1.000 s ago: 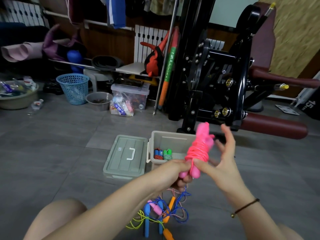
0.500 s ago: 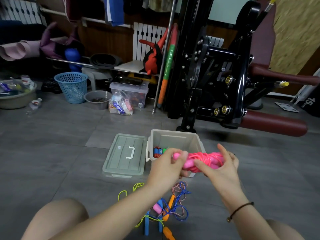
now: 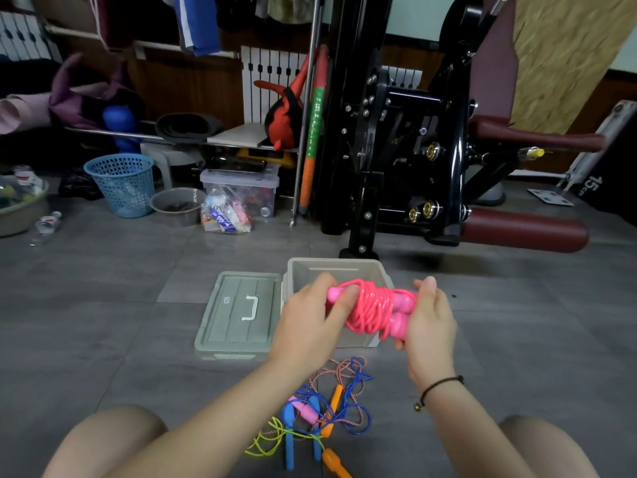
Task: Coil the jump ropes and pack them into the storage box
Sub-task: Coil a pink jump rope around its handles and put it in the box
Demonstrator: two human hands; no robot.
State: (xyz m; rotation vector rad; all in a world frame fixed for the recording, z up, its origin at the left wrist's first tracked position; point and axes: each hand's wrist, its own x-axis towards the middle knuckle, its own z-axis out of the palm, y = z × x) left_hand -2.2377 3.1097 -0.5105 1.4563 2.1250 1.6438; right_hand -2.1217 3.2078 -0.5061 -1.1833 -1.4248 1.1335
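Note:
A coiled pink jump rope (image 3: 374, 310), its cord wound around its pink handles, lies sideways between both my hands just above the open grey storage box (image 3: 336, 267). My left hand (image 3: 310, 322) grips its left end and my right hand (image 3: 429, 320) holds its right end. The box interior is mostly hidden behind my hands and the rope. On the floor in front of me lies a tangle of loose jump ropes (image 3: 322, 414) with blue, orange and pink handles and blue, yellow and striped cords.
The box's grey lid (image 3: 239, 313) lies flat on the floor to its left. A black exercise machine (image 3: 406, 139) with maroon pads stands right behind the box. A blue basket (image 3: 120, 184), a bowl and a clear bin sit at the back left. My knees frame the bottom corners.
The pink rope bundle went from upright to lying sideways and came down over the box. Both hands lowered with it and shifted to its two ends.

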